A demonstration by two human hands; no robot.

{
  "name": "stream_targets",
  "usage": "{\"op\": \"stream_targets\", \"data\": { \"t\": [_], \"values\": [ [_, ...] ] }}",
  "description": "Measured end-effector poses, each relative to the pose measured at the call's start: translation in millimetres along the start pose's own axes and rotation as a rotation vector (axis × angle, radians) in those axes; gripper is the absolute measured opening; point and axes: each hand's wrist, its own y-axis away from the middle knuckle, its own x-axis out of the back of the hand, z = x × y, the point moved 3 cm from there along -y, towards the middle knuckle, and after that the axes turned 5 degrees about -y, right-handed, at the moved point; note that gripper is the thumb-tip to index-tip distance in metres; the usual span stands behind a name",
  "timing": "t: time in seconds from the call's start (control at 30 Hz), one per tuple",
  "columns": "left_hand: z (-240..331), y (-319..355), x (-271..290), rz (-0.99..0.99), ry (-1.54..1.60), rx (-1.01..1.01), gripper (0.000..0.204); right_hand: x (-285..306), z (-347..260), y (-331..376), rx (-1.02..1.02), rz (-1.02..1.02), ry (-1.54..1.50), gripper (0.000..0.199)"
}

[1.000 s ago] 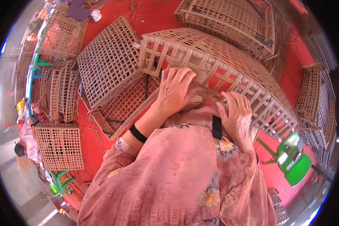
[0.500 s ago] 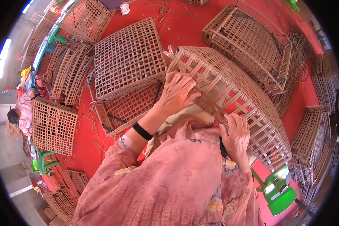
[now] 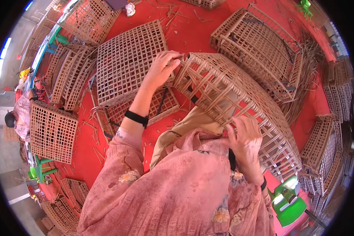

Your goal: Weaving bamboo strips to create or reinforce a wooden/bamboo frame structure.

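Note:
A large open-lattice wicker basket lies tilted across my lap, its thickly wrapped edge running from upper left to lower right. At its upper left corner is my left hand, thumb and fingers pinched together; whatever they hold is too small to make out. My right hand is curled at the basket's near edge, thumb and fingers closed about the lattice there. Part of that grip is hidden behind the fingers.
Another lattice basket stands at left over a framed lattice panel. More baskets lie at far right beside loose cane strips. A green stool is at lower right. A person works at far left. Cane scraps litter the red floor.
My left hand has left the lattice and moved left and up to the basket's corner, its fingers now pinched. My right hand stays near the near edge, shifted slightly. The basket has moved slightly.

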Motion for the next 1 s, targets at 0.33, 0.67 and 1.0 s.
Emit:
{"op": "stream_targets", "data": {
  "t": [0.33, 0.67, 1.0],
  "values": [
    [13, -54, 35, -0.369, -0.07, -0.113, 0.017, -27, -31, -64, 0.274, 0.08, -0.026, 0.044],
    [14, -74, 27, -0.234, 0.023, -0.114, 0.022, -77, -29, -160, 0.042, 0.018, 0.247, 0.036],
    [4, -76, 22, -0.269, 0.144, -0.046, 0.013, -93, -28, -181, 0.307, 0.079, 0.425, 0.011]
  ]
}}
